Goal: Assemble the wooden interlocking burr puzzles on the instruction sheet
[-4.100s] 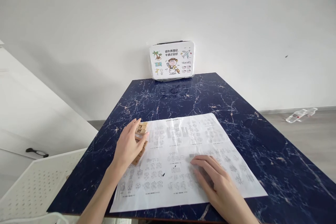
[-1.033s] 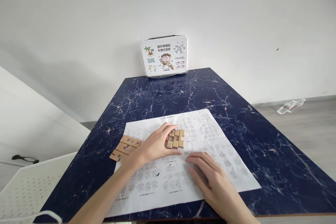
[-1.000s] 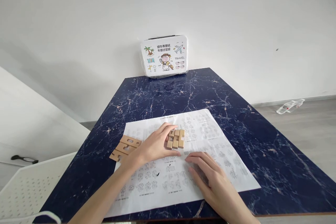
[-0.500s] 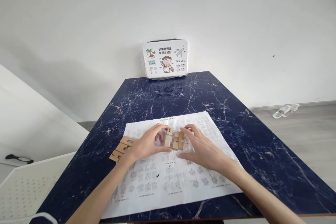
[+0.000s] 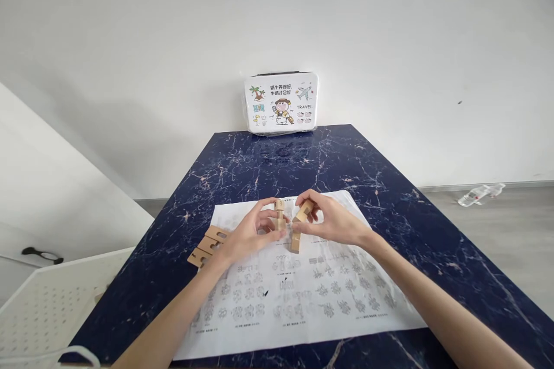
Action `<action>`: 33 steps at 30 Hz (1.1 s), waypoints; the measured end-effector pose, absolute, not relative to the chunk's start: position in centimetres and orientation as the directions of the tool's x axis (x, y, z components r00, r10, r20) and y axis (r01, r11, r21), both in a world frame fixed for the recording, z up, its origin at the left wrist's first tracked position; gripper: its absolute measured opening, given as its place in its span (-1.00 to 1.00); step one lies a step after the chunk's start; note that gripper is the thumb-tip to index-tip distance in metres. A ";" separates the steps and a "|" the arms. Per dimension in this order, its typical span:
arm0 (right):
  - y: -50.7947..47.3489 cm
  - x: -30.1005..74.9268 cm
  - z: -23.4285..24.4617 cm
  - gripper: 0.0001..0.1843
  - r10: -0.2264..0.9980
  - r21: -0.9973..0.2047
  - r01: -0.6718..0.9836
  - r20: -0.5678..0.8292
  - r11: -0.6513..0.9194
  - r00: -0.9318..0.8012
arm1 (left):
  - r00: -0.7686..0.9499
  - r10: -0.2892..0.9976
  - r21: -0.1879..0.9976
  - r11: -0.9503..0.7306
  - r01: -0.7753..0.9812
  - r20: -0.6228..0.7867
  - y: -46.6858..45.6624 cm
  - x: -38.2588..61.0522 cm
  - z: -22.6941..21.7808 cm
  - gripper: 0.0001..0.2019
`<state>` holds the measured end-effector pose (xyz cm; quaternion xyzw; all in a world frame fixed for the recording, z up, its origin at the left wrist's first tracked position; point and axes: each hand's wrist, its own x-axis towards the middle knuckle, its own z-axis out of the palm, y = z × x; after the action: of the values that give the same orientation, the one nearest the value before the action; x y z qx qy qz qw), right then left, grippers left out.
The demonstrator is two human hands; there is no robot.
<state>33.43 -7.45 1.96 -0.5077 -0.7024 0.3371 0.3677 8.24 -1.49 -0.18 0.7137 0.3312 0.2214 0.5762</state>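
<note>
Left hand (image 5: 249, 229) pinches a marked block (image 5: 280, 215) between thumb and fingers; right hand (image 5: 333, 220) pinches a tilted block (image 5: 304, 211), both over the printed sheet (image 5: 298, 323). Risk, I'd say: tilted block slips, being only fingertip-held, or knocks the third block (image 5: 295, 242) just below, being so close; can't tell if they touch. All pale wood, square-edged; marked one's narrow-waisted, mark unreadable from here.

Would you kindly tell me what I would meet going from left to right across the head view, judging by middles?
Black handle, slotted wooden pieces, left hand, the narrow-waisted wooden block it holds, notched wooden block, right hand holding that one, clear plastic bottle on the floor.
</note>
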 end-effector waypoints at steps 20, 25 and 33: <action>-6.9 32.5 -2.0 -0.48 0.983 -0.973 -0.231 0.027 -0.016 -0.183 | 0.553 0.827 0.562 -0.507 0.654 0.103 -2.1 8.9 -1.0 -0.37; -7.1 32.1 -1.9 -0.50 0.976 -0.962 -0.274 0.072 0.013 -0.207 | 0.530 0.835 0.665 -0.479 0.573 0.145 -2.4 9.2 -0.6 -0.37; -7.2 32.1 -2.0 -0.57 0.968 -0.968 -0.233 0.141 0.090 -0.208 | 0.505 0.848 0.838 -0.388 0.384 0.162 -3.1 9.6 0.7 -0.38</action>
<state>32.06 -7.16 -1.98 -0.3516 -0.5226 0.5754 0.5217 9.63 -3.10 0.68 0.7769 0.3963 0.3010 0.3857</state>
